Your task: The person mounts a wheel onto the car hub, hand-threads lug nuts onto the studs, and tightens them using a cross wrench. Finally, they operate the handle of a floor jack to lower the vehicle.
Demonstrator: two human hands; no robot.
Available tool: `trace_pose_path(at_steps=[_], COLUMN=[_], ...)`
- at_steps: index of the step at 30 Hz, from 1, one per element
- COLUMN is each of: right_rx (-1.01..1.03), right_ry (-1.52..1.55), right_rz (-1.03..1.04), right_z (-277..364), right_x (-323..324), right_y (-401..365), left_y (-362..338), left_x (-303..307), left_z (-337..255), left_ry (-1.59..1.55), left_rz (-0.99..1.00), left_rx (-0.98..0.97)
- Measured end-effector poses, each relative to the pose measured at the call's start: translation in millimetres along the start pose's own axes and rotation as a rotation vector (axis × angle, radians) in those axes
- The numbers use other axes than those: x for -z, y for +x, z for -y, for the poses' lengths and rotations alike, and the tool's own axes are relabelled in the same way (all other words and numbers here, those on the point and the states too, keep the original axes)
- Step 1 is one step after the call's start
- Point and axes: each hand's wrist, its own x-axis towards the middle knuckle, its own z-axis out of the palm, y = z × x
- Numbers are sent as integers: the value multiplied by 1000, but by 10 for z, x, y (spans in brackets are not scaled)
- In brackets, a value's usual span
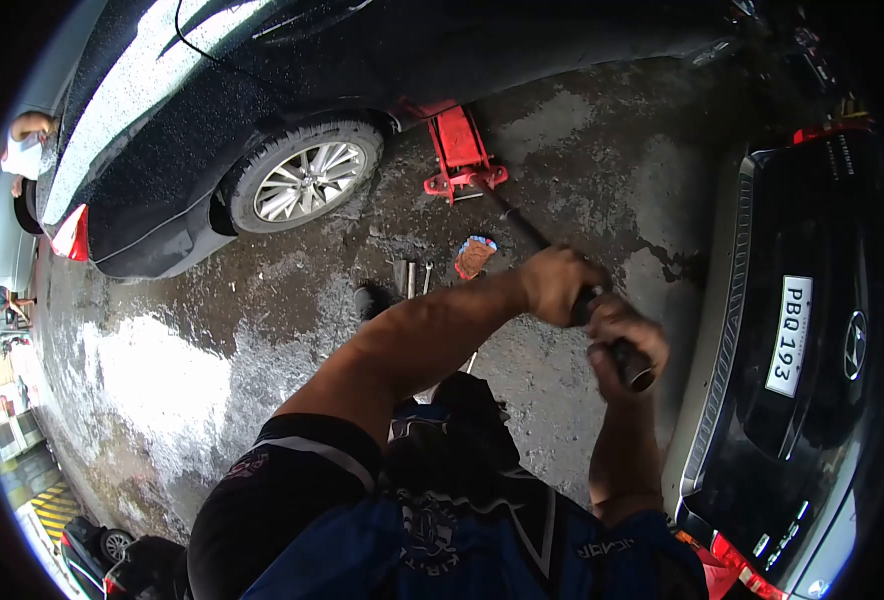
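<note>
Both my fists are wrapped round the long dark handle (524,228) of a red floor jack (460,140). My left hand (560,285) grips it a little farther up, towards the jack. Close to the handle's near end is my right hand (630,335), fingers closed, with the open tube end poking out below it. The handle slants up from the jack towards me. The jack's front reaches under the side of a dark wet car (182,140), just beyond its silver-rimmed wheel (307,180). How the jack meets the car underneath is hidden.
On the wet concrete floor (292,300) lie a brownish, blue-edged cloth or glove (476,257) and metal tools, including a wrench (428,278). A second black car (812,220) stands close on my right. Another person (28,150) is at the far left.
</note>
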Motion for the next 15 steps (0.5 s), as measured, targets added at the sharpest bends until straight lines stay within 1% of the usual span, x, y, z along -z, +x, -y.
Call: trace_pose_path(at_steps=[1, 3, 4, 5, 6, 8, 9, 12, 13, 15], right_rx=[44, 57, 72, 30, -15, -8, -20, -10, -9, 28], right_ry=[-26, -23, -21, -12, -5, 42, 92, 99, 97, 163], right_rz=[-7, 66, 53, 67, 83, 79, 83, 81, 88, -30], right_z=[72, 173, 217, 287, 350, 405, 417, 372, 337, 275], right_x=[-110, -217, -221, -225, -228, -226, -234, -288, -334, -459], right_y=[-91, -176, -172, -142, -94, 117, 203, 446, 556, 734], left_y=[-139, -306, -354, -385, -395, -333, -305, -312, -294, -301], left_x=[-47, -25, -3, 16, 18, 90, 141, 315, 370, 419], left_z=[-53, -202, -279, -338, -383, -424, -426, -488, -461, -329], left_ry=[19, 60, 51, 37, 45, -4, -4, 46, 46, 133], left_rz=[25, 56, 7, -39, -27, -234, -231, -395, -403, -532], left_rx=[9, 9, -5, -17, -20, -69, -71, -103, -105, -93])
